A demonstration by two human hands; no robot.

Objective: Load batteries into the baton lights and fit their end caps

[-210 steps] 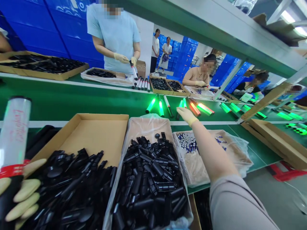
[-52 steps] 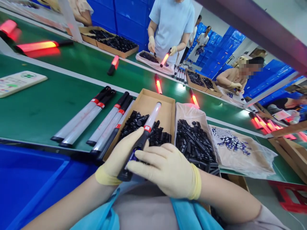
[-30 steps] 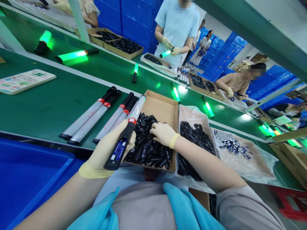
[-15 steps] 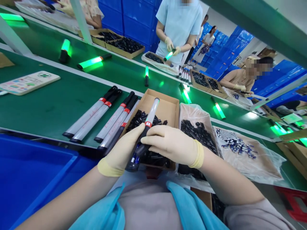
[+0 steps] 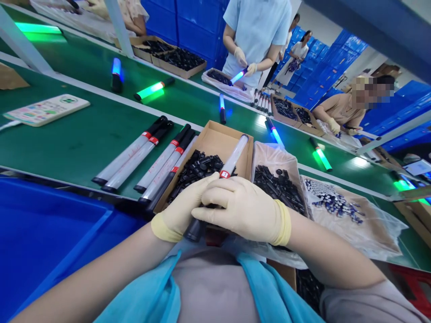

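Observation:
A light stick with a clear tube, red label band and black handle slants across my front, its tube pointing away from me. Gloved in pale latex, my left hand wraps the handle from the left. My right hand lies over the handle from above, its fingers curled round it and hiding most of it. Only the black butt end shows below the fingers. Beneath the stick is a cardboard box with small black plastic parts. To its left, several unlit light sticks lie side by side.
A lined tray of black pieces and another of batteries stand at right. A phone lies at left, above a blue bin. Lit sticks rest on the green belt. A co-worker across holds a lit stick.
The handle's open side with blue batteries showed earlier; my right hand now covers it. The stick's tube has swung right. Sticks on the belt moved right, and several turned from green to blue.

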